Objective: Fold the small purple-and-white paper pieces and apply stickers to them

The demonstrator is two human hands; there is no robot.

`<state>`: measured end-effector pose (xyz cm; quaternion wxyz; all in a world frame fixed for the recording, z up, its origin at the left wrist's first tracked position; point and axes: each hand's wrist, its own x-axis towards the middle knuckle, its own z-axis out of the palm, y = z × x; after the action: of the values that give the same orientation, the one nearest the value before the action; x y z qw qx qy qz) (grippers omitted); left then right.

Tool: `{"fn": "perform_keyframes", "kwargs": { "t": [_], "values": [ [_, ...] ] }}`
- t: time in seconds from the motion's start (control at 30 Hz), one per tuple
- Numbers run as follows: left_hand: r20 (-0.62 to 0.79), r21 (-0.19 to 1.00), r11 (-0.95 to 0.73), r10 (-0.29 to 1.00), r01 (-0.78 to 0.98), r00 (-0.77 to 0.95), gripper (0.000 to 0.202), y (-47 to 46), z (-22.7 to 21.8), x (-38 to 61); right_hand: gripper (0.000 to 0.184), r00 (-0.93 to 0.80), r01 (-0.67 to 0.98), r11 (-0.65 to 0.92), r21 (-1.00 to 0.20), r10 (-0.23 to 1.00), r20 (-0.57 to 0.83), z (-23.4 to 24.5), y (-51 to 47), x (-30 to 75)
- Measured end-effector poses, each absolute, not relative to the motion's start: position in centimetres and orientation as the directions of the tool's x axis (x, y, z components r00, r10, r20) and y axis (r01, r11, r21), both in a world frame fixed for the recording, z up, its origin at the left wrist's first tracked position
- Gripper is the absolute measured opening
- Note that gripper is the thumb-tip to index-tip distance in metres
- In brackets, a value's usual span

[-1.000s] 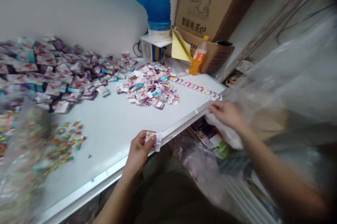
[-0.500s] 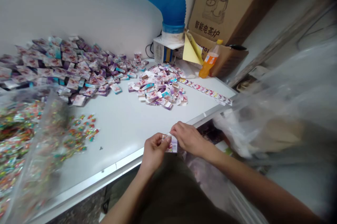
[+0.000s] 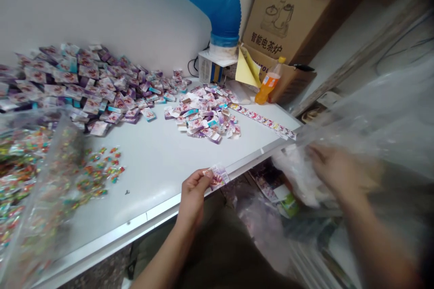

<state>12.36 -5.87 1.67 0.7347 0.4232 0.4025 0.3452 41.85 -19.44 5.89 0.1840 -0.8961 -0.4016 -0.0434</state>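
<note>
Pinched between thumb and fingers of my left hand (image 3: pixel 194 191) is a small printed box (image 3: pixel 219 177), white and purple with a picture on it, just over the table's front edge. Its far end looks like an opened flap. My right hand (image 3: pixel 334 167) is off to the right, by the clear plastic bag (image 3: pixel 369 112); motion smears its fingers, and I cannot make out whether it holds anything. In the middle of the table lies a heap of similar small boxes (image 3: pixel 203 115). A larger pile of boxes (image 3: pixel 91 81) spreads along the wall at the left.
Wrapped sweets (image 3: pixel 101 171) lie on the white table (image 3: pixel 149 158) by a large clear bag of sweets (image 3: pixel 40 189). A printed strip (image 3: pixel 262 120), an orange drink bottle (image 3: pixel 269 82), a blue hose (image 3: pixel 217 4) and a cardboard box (image 3: pixel 281 17) stand or lie toward the back right.
My right hand has left the small box and moved right to the clear plastic bag. My left hand still holds the box, now tilted differently.
</note>
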Motion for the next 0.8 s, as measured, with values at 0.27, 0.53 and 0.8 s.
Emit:
{"fn": "perform_keyframes", "kwargs": {
  "t": [0.27, 0.53, 0.8],
  "values": [
    [-0.309, 0.910, 0.394, 0.855, -0.134, 0.416, 0.023, -6.0, 2.1, 11.4, 0.031, 0.109, 0.371, -0.128, -0.920, 0.990, -0.094, 2.7, -10.9, 25.8],
    [-0.311, 0.945, 0.328, 0.910, -0.014, 0.275, 0.027, -5.4, 1.3, 9.7, 0.029, 0.008, 0.860, 0.085, -0.504, 0.984, 0.179, 2.5, -9.8, 23.4],
    [-0.237, 0.966, 0.258, 0.907, -0.014, 0.348, 0.023, -3.8, 2.2, 7.9, 0.025, 0.007, 0.358, -0.075, -0.931, 0.997, -0.078, 2.4, -8.5, 23.6]
  ]
}}
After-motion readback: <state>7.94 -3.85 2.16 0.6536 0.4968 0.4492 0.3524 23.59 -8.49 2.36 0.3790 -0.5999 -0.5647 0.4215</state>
